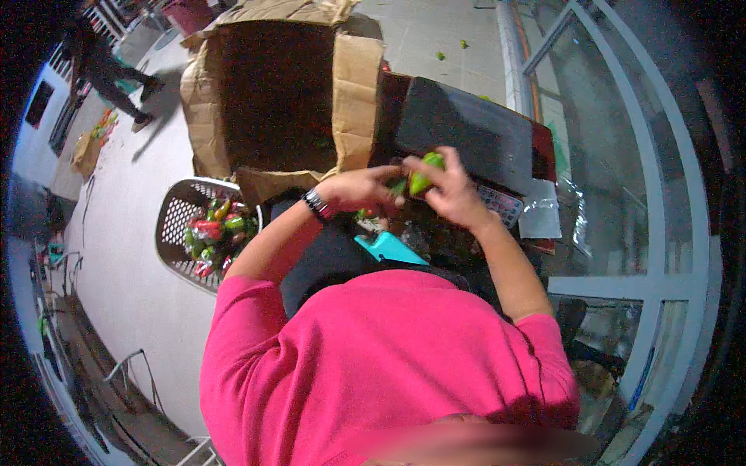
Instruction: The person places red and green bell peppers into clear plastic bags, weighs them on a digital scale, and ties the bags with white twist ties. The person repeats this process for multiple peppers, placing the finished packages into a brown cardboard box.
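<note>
My right hand (457, 195) has its fingers around a green bell pepper (427, 173). Close beside it on the left, my left hand (358, 189), with a metal-banded watch at the wrist, has its fingers apart and blurred. Something small and green shows by the left fingertips; whether that hand holds it I cannot tell. Just beyond both hands, a large open cardboard box (356, 93) stands with a dark interior. To the left, a plastic basket (175, 233) holds several red and green peppers (218, 224), some apparently in clear wrap.
Right of the box is a dark flat platform (466, 116), with a keypad (501, 205) and a clear plastic sheet (539, 209) near it. A turquoise object (393, 247) lies below my hands. A glass-panelled frame (653, 175) borders the right. Another person (108, 70) is at far left.
</note>
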The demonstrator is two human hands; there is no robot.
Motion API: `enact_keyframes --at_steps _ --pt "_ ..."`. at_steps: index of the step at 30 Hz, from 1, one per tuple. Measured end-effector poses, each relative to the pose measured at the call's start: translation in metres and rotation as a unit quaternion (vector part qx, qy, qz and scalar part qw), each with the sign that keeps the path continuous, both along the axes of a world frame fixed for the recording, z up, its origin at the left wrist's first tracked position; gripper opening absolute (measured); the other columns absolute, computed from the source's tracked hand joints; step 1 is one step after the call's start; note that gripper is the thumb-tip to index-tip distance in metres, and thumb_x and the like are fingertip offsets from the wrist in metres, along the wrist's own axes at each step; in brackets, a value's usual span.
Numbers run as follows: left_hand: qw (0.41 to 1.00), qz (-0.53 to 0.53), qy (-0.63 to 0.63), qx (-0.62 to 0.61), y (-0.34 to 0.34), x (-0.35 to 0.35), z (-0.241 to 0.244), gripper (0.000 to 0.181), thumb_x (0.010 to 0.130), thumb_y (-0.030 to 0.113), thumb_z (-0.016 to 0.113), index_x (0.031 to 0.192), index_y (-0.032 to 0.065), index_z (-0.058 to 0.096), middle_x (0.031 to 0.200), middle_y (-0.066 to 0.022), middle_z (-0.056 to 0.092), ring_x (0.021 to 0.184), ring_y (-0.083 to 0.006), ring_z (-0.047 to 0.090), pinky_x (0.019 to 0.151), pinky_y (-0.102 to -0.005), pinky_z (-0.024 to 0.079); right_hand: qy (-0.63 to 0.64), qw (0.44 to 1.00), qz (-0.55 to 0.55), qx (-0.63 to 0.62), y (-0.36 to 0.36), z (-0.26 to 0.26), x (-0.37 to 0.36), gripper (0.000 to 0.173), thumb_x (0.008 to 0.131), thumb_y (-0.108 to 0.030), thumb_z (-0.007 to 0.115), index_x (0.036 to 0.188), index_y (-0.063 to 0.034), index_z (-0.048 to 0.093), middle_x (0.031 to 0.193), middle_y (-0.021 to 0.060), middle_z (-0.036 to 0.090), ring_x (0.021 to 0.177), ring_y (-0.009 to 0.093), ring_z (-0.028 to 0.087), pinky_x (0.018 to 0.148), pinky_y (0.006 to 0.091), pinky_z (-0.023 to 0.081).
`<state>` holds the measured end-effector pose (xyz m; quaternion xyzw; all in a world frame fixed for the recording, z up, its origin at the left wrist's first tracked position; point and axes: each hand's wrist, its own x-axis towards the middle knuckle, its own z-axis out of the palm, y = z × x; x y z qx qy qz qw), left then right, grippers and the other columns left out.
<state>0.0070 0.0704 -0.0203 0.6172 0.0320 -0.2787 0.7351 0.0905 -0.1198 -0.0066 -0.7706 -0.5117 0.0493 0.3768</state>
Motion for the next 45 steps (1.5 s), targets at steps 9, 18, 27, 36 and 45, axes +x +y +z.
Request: enact_keyframes --at_steps 9,18,27,36,45 --pt "0.905 0.185 -0.319 0.212 -0.081 0.197 -0.094 0.035 0.063 0.026 0.059 0.086 -0.0007 0.057 0.080 -0.0144 0.060 0.074 -0.0260 0.057 0.065 -0.0354 0.044 0.108 0.893 -0.427 -0.087 -0.072 -0.079 0.143 0.044 0.078 -0.030 0.050 0.108 0.0008 0.045 0.091 0.0180 0.056 0.084 0.026 0.054 0.073 0.0344 0.040" --pt "0.763 0.241 -0.388 0.457 -0.100 0.207 -0.106 0.041 0.069 0.039 0.056 0.082 -0.0001 0.058 0.084 -0.0188 0.058 0.077 -0.0323 0.055 0.069 -0.0401 0.042 0.074 0.922 -0.368 -0.100 -0.053 -0.071 0.143 0.037 0.079 -0.033 0.048 0.097 -0.0006 0.057 0.091 0.0208 0.057 0.088 0.031 0.055 0.076 0.0360 0.040" --pt "0.908 -0.251 -0.330 0.056 0.031 -0.015 0.057 0.045 0.077 0.032 0.057 0.106 -0.0015 0.050 0.098 -0.0138 0.056 0.091 -0.0236 0.054 0.082 -0.0327 0.041 0.160 0.911 -0.357 -0.129 -0.077 -0.061 0.142 0.049 0.080 -0.036 0.048 0.111 0.0015 0.047 0.090 0.0101 0.056 0.062 0.012 0.050 0.047 0.0248 0.039" --pt "0.783 0.197 -0.024 0.590 0.207 0.061 -0.068 0.043 0.073 0.046 0.053 0.090 0.0068 0.060 0.087 -0.0081 0.061 0.081 -0.0219 0.057 0.070 -0.0309 0.044 0.195 0.884 -0.426 -0.006 -0.139 -0.066 0.102 0.038 0.081 -0.019 0.051 0.115 -0.0030 0.043 0.093 0.0037 0.050 0.061 0.007 0.045 0.046 0.0187 0.037" --pt "0.735 0.104 -0.055 0.668 0.207 0.104 -0.118 0.033 0.078 0.035 0.051 0.099 0.0094 0.056 0.092 -0.0054 0.060 0.080 -0.0187 0.056 0.072 -0.0297 0.044 0.066 0.927 -0.367 -0.041 -0.101 -0.052 0.055 0.035 0.073 -0.012 0.057 0.106 -0.0023 0.050 0.100 0.0144 0.049 0.094 0.027 0.047 0.082 0.0336 0.038"
